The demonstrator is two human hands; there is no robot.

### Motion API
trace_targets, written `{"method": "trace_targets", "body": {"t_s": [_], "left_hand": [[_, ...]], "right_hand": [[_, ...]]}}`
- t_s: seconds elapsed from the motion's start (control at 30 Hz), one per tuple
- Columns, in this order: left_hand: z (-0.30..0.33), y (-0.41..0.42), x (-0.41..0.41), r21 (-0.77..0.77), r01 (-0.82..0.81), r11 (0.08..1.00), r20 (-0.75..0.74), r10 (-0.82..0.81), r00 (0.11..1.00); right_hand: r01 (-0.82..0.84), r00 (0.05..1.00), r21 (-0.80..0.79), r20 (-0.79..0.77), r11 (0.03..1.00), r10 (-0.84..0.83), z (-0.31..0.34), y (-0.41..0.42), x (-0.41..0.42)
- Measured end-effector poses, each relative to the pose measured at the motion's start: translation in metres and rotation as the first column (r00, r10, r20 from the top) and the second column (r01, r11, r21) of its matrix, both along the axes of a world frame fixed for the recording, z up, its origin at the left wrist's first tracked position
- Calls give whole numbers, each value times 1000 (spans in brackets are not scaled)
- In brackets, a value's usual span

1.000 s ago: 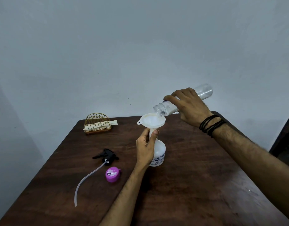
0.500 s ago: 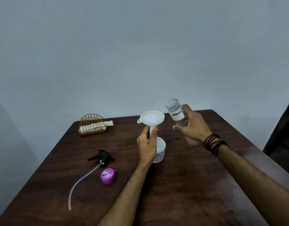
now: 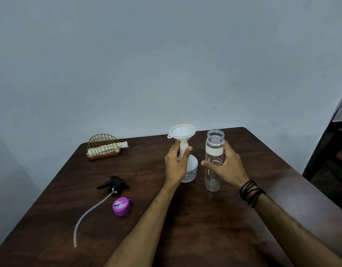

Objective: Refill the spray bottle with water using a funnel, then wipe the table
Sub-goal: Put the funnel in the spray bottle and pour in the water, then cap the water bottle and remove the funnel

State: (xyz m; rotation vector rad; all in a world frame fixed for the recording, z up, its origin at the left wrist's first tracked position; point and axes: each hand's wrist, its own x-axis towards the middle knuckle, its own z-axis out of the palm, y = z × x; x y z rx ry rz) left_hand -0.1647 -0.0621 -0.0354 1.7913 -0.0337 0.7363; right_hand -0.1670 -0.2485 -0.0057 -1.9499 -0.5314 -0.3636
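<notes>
1. At the far left of the table, a gold wire basket holds a folded cloth.
2. Nearer, a black trigger sprayer head with its trailing tube lies beside a purple cap.
3. The left hand has its grip closed round the white funnel stem, seated in the white spray bottle.
4. Just right, the right hand has its grip wrapped round an upright clear water bottle standing on the table.

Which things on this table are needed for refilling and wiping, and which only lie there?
Needed: funnel, white spray bottle, clear water bottle, black spray head, folded cloth.
Lying about: purple cap, wire basket.
</notes>
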Motion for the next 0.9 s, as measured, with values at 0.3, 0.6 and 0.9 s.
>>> {"method": "trace_targets", "body": {"t_s": [0.3, 0.6, 0.9], "left_hand": [[7, 71, -70, 467, -99, 879, -255, 241, 936], [14, 127, -144, 747, 172, 643, -595, 529, 606], [19, 136, -151, 511, -29, 859, -617, 390, 684]], "right_hand": [[-177, 984, 65, 19, 982, 177, -8, 48, -32], [-320, 947, 24, 10, 947, 320, -12, 115, -48], [-331, 943, 50, -22, 942, 332, -17, 140, -44]]}}
